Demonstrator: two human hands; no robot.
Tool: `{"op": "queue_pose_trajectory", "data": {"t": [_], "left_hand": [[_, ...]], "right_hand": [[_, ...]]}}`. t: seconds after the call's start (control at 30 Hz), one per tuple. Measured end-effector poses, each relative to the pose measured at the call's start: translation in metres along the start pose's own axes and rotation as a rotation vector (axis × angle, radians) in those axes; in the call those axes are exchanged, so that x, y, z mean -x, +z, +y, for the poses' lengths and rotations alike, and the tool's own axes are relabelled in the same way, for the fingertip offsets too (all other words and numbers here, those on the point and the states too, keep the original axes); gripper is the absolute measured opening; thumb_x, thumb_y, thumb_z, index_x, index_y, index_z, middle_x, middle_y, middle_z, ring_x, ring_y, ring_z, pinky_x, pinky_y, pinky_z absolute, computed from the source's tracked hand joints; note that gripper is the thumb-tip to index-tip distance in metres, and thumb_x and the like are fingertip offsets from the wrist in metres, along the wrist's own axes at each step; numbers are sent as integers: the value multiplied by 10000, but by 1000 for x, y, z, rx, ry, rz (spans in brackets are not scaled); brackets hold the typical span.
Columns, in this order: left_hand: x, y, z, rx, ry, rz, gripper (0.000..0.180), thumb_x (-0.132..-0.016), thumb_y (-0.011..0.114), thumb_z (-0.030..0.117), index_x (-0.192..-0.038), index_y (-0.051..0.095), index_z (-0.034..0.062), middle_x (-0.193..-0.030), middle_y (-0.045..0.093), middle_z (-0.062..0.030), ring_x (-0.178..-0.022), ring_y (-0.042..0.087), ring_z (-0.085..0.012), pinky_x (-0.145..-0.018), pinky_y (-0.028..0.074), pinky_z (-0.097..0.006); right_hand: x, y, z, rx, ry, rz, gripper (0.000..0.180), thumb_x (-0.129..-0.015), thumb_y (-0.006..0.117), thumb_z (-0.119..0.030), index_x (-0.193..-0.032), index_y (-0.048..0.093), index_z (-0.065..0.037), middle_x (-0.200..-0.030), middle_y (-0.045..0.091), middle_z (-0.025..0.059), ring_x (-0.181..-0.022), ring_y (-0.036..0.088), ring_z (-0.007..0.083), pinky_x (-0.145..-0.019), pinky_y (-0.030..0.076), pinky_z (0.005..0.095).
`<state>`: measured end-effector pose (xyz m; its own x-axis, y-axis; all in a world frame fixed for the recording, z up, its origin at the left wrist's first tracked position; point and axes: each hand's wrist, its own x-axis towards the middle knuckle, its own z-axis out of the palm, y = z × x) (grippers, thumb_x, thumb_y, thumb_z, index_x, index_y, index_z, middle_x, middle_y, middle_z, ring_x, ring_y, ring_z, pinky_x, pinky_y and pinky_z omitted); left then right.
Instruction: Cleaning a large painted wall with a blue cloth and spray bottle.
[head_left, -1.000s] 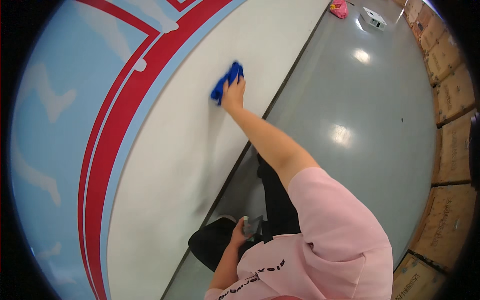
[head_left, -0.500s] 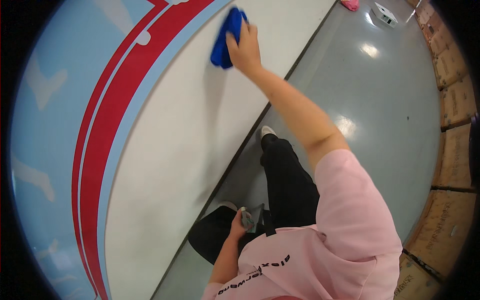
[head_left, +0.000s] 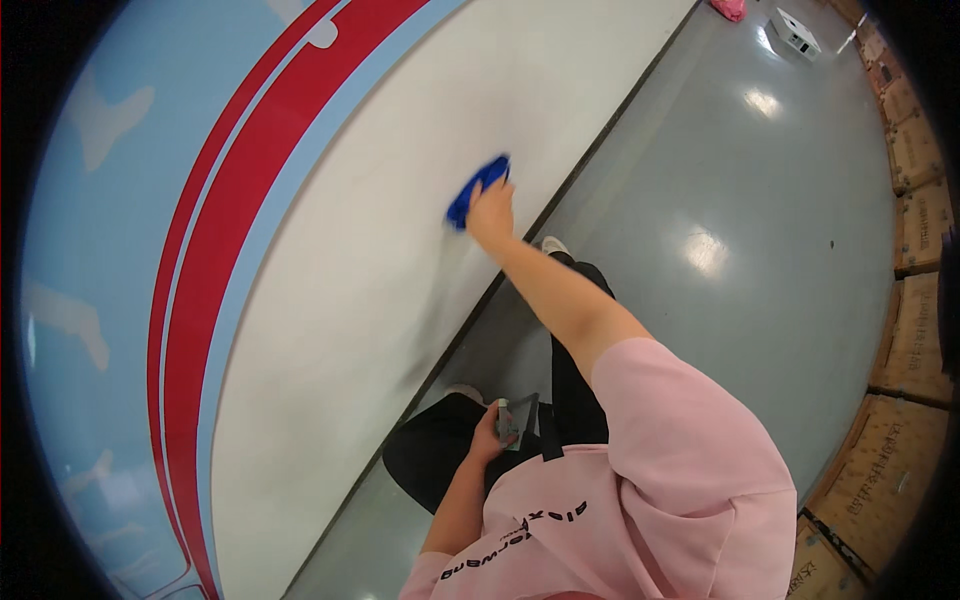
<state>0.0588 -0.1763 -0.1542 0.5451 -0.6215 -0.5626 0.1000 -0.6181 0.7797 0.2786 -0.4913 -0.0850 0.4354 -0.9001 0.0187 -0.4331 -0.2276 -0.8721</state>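
Note:
My right hand (head_left: 491, 214) is closed on a bunched blue cloth (head_left: 467, 200), pressed against a white wall panel (head_left: 330, 300); the cloth is slightly smeared by motion. Down by my lap, my left hand (head_left: 487, 434) is wrapped around a small, see-through, greenish bottle-like thing (head_left: 511, 428) with a pale top. A dark flat edge shows beside it, and I cannot make out what it belongs to. Left of the white panel runs a mural of red bands (head_left: 215, 235) on light blue (head_left: 75, 225).
A dark strip (head_left: 478, 309) runs along the foot of the panel, where the grey floor (head_left: 770, 250) begins. Brown wooden crates (head_left: 880, 460) line the right side. A white box-shaped device (head_left: 795, 34) and a pink bundle (head_left: 729, 9) lie on the floor at the far end.
My right hand has moved the blue cloth down along the white panel, toward me. The left hand keeps its hold near my lap. The view has shifted slightly.

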Motion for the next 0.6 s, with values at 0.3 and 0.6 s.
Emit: {"op": "queue_pose_trajectory", "data": {"t": [0.3,0.6], "left_hand": [[1,-2,30,-81,0,38,714,-538,687,30,-1185,391,86,-979,545,-105,-940,534,-258,-821,414,-326],[11,2,14,89,22,53,729,-530,678,26,-1196,389,97,-1005,543,-114,-949,530,-258,-825,413,-332]], "right_hand": [[77,-2,28,-96,-103,-347,531,-827,446,-255,-1184,274,99,-1053,383,291,-947,449,445,-818,392,434],[-9,-11,4,25,-26,-169,509,-764,429,-223,-1177,284,38,-1007,437,281,-864,495,431,-757,415,438]]}}
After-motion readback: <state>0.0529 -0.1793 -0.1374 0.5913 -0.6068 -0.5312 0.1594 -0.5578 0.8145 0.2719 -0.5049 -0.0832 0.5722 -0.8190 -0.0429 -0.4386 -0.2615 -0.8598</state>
